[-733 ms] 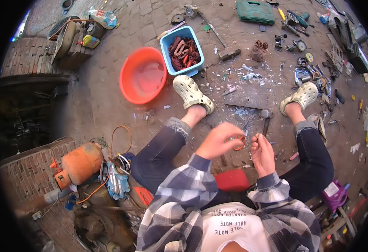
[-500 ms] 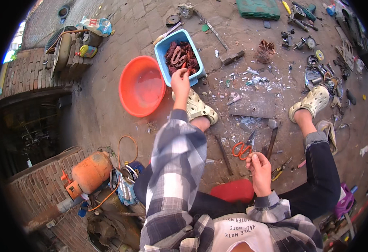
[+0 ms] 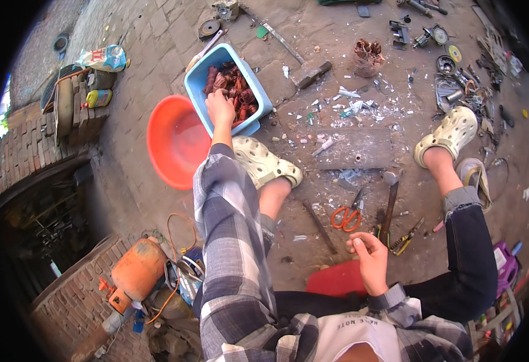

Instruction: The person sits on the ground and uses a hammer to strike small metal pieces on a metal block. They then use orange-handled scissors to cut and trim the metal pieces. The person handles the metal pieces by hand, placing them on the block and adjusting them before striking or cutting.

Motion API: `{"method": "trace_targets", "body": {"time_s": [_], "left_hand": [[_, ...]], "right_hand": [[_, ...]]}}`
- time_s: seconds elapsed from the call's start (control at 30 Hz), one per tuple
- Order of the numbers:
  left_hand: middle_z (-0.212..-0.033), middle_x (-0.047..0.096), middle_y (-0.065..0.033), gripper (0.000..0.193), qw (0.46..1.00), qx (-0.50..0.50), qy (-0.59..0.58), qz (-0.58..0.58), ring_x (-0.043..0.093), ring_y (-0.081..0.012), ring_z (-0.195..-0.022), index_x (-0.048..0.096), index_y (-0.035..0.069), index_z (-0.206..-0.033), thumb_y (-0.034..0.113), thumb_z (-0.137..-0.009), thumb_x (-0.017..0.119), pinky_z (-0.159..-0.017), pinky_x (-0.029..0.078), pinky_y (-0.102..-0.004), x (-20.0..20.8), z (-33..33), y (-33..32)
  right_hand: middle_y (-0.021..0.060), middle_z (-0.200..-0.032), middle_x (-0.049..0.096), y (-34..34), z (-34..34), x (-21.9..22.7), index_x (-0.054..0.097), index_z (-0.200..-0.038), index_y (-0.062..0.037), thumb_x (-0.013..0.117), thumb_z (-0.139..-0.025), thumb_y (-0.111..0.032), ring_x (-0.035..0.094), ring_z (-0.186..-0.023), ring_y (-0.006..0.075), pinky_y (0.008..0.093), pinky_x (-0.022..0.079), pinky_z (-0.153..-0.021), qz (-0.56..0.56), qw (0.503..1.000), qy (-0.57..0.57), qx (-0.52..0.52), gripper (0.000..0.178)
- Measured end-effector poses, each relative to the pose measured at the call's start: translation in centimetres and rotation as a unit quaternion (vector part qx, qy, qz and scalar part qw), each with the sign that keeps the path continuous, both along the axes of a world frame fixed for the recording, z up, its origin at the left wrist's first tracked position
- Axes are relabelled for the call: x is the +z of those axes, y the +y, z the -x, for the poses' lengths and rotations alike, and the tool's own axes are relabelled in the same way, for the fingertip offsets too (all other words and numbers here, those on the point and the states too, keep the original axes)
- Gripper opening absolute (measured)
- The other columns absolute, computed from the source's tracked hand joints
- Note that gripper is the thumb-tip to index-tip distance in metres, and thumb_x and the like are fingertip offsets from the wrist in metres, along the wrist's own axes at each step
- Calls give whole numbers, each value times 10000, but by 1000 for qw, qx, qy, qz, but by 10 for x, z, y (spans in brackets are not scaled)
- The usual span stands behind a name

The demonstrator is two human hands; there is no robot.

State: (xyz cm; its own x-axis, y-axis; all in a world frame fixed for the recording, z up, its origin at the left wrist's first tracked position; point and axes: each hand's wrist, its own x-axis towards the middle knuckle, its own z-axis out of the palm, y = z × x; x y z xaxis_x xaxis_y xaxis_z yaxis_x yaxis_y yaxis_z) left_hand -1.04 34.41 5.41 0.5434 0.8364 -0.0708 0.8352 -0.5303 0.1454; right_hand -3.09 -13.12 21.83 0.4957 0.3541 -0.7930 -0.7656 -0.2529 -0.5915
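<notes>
My left hand (image 3: 221, 110) reaches over the near side of a light-blue plastic bin (image 3: 259, 90). Its bent fingers close on one of the reddish-brown copper wire coils (image 3: 238, 82) inside; the fingertips are partly hidden. My right hand (image 3: 371, 265) hovers in front of my body, fingers curled toward the thumb, with nothing visible in them. Below and beyond it lie orange-handled scissors (image 3: 346, 218), a hammer (image 3: 390, 205) and yellow-handled pliers (image 3: 407, 239).
An orange-red basin (image 3: 169, 142) stands left of the bin. Beyond lies a sledgehammer (image 3: 310, 73), with a copper wire bundle (image 3: 368, 59) to its right. White scraps surround a flat metal plate (image 3: 355, 149) between my feet. An orange gas cylinder (image 3: 137, 265) sits at lower left.
The view has shifted, so the bin appears farther left and turned. My left hand has moved from the bin's near edge deeper among the coils. My right hand stays curled near my body.
</notes>
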Motion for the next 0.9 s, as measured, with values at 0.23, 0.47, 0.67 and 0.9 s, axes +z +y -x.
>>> {"method": "trace_targets", "body": {"time_s": [0.23, 0.47, 0.67, 0.9], "left_hand": [[-967, 554, -159, 326, 977, -196, -2, -88, 512, -351, -979, 471, 25, -973, 70, -713, 662, -830, 444, -440, 1, 1, -1], [-1053, 497, -171, 305, 971, 15, -236, -32, 529, -376, -955, 511, 34, -1028, 118, -785, 674, -802, 453, -414, 12, 2, -17], [-970, 585, -38, 266, 398, 211, -739, 501, 521, -109, -756, 544, 31, -1165, 199, -976, 461, -640, 442, -225, 73, 19, -96], [-1160, 534, -127, 345, 240, 160, -560, 776, 509, -142, -882, 444, -7, -1276, 140, -965, 448, -737, 441, -247, 210, 54, -301]], "right_hand": [[59, -813, 656, -8, 4, -2, 624, -1023, 14, 512, -939, -106, 599, -732, 95, 213, 459, -651, -34, 989, -121, 75, 185], [29, -712, 572, -9, 7, 2, 597, -997, -17, 457, -966, -143, 551, -661, 66, 200, 433, -570, 2, 999, -36, 11, 191], [-31, -724, 447, 6, 3, 20, 600, -1049, -8, 402, -974, -156, 404, -700, 53, 206, 337, -654, -36, 982, -183, 39, 259], [-14, -746, 451, -5, -4, 89, 573, -1166, 11, 389, -960, -134, 426, -724, 75, 218, 357, -694, -170, 958, -229, 27, 311]]}}
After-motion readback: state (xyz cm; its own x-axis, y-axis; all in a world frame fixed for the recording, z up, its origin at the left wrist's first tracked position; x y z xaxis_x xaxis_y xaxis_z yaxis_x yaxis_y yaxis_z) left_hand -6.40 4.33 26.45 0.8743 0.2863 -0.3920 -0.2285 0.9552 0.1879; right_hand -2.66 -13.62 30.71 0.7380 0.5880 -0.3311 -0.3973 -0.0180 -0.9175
